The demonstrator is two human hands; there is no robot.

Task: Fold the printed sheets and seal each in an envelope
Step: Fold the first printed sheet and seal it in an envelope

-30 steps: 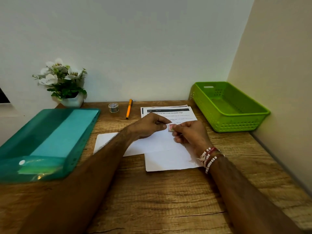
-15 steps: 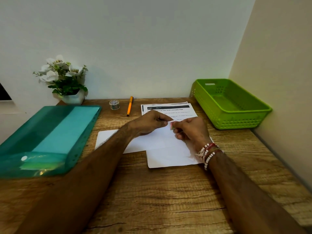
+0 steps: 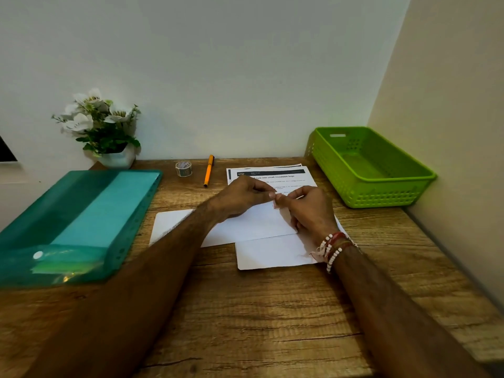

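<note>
A small reddish piece, seemingly a stamp, is pinched between the closed fingertips of the left hand and the right hand at the white envelope's upper right corner, presumably to be set squarely there. The envelope is laid flat at the desk's centre, with the printed sheets stacked within reach at 12 o'clock and a green basket at 2 o'clock, likely for finished envelopes.

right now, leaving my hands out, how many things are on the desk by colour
green: 1, basket
teal: 1, folder
orange: 1, pen
white: 3, printed stack counted as one, envelope, blank sheet
white and green: 1, plant
clear: 1, tape
pinkish: 1, slip
total: 9
</note>
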